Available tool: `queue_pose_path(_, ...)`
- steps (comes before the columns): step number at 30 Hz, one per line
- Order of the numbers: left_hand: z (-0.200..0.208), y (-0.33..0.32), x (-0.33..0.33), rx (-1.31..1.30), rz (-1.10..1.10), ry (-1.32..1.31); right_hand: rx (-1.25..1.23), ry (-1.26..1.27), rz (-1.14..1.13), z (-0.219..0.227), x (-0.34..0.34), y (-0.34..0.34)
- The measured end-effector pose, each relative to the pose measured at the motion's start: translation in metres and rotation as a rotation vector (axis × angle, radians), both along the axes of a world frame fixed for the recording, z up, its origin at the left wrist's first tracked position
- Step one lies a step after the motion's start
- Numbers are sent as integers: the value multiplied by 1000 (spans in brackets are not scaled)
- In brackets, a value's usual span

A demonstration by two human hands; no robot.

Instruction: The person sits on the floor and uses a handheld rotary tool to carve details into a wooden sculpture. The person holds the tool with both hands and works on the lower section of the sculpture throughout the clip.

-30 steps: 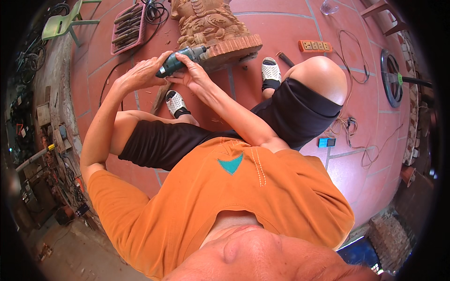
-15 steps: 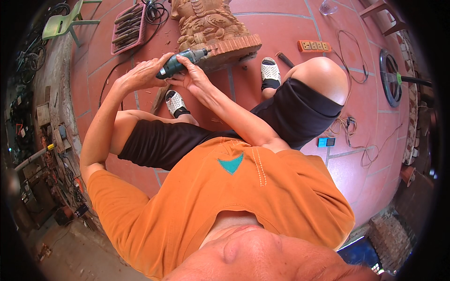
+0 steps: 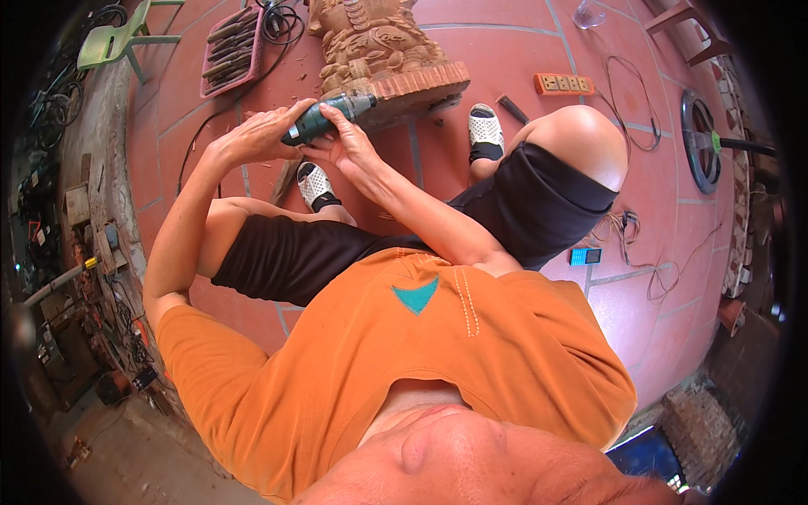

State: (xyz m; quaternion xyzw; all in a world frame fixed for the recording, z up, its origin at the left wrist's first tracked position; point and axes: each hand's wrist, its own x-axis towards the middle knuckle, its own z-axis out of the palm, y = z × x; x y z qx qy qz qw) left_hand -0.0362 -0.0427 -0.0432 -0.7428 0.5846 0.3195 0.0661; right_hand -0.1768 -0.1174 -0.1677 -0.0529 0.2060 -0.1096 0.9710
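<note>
Both my hands hold a dark green die grinder (image 3: 310,124), its grey nose pointing right. My left hand (image 3: 259,135) is closed about its rear end. My right hand (image 3: 347,150) grips it nearer the nose, with the thumb along the top of the body. That nose is beside the near left corner of a carved wooden statue's base (image 3: 425,82); the bit cannot be made out, nor whether it touches. Above the base rises the statue (image 3: 379,52), densely carved in relief.
A pink basket (image 3: 204,67) of carving chisels (image 3: 231,55) and a black cable (image 3: 282,23) lie left of the statue. To its right are an orange power strip (image 3: 562,83), a dark-handled tool (image 3: 512,108) and a wheel-like ring (image 3: 700,141). A blue phone (image 3: 585,256) lies on the tiles.
The grinder has shifted slightly and more of its nose shows. The bit seen against the base's corner earlier is no longer visible. Both hands keep their hold, and the statue has not moved.
</note>
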Motion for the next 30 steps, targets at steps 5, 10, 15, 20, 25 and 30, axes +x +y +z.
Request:
queue_pose_path(5,-1,0,1,-12,-10,3,5,5,-5,-3,1,1)
queue_pose_path(10,-1,0,1,-5,6,-23,-20,13,-5,-5,6,0)
queue_pose_path(15,2,-1,0,15,25,-49,4,-17,36,-6,8,-6)
queue_pose_path(20,1,-2,0,24,31,-71,-3,6,52,-9,12,-10)
queue_pose_path(25,1,-3,0,12,35,-89,-28,7,54,-9,14,-13)
queue_pose_path(30,0,-4,0,12,46,-95,-47,12,76,-13,16,-18)
